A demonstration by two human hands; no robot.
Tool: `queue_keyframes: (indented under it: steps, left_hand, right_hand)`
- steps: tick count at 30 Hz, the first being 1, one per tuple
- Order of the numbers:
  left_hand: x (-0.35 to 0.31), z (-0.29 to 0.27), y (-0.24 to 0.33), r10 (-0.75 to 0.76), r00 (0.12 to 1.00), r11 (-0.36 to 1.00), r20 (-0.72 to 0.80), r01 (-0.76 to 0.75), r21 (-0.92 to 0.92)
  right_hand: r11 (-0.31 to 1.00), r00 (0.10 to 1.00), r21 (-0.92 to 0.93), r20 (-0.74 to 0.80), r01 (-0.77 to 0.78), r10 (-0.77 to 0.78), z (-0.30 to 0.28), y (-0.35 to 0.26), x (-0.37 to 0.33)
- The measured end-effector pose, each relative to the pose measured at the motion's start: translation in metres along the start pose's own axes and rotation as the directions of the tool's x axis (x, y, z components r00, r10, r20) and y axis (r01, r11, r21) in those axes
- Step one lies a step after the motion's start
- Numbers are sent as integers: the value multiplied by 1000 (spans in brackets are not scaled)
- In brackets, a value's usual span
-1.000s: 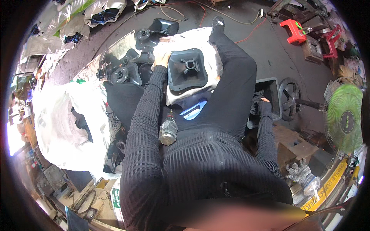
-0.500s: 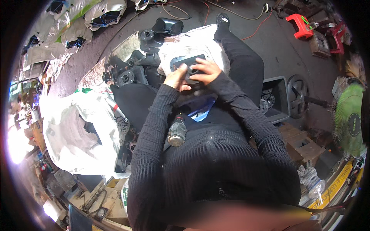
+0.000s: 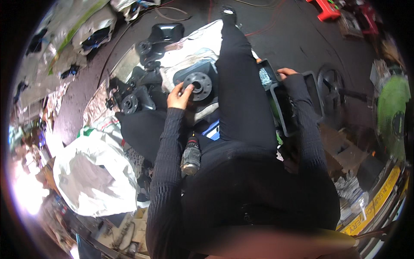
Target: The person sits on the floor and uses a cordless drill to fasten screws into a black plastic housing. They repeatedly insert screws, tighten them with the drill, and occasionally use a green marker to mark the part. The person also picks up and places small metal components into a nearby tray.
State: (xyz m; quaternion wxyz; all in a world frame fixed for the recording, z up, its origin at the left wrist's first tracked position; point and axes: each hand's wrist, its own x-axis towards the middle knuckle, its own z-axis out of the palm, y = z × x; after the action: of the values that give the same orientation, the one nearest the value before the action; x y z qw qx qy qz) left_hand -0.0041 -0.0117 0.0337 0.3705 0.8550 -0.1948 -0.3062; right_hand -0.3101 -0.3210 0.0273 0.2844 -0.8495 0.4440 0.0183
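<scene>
My left hand point(image 3: 179, 98) grips the left rim of a round black flange point(image 3: 206, 89) with a ring of holes, the thumb on its face. The flange stands over a black housing point(image 3: 192, 71) on white cloth between my legs. Out to the right, my right hand point(image 3: 286, 72) is at the far end of a dark grey bin point(image 3: 279, 113); its fingers are bent and partly hidden, so what they touch cannot be made out. A cordless drill point(image 3: 191, 159) lies in my lap beside my left forearm, near a blue and white piece point(image 3: 211, 130).
More black housings with flanges point(image 3: 130, 103) lie beyond my left knee. A large white sack point(image 3: 95, 183) stands at left. Silvery wrapping point(image 3: 265, 75) sits by the bin. Farther right are a black spoked wheel point(image 3: 332, 84) and a green fan point(image 3: 393, 116). Cables cross the floor.
My right hand has left the flange and swung right to the bin. The left hand stays on the flange, which now shows its face. My right leg and the view have shifted.
</scene>
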Motion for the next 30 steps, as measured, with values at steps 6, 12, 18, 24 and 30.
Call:
queue_keyframes:
  steps: [6,12,18,24,30]
  left_hand:
    - [-16,5,15,-254,967,957,0,252,-142]
    - [-20,-3,14,-258,964,943,69,267,-202]
    - [-24,-14,-16,-216,970,932,109,238,-274]
    - [-20,-9,-31,-140,987,966,81,154,-208]
    - [-18,-11,-32,-76,993,964,87,95,-247]
  right_hand:
    - [926,984,-346,146,147,-101,77,26,36]
    - [854,925,-394,-23,341,-380,133,7,49]
    - [845,946,-427,125,323,-298,138,9,45]
    - [843,953,-473,268,257,-140,124,-14,50]
    - [932,955,-355,295,71,39,139,-13,53]
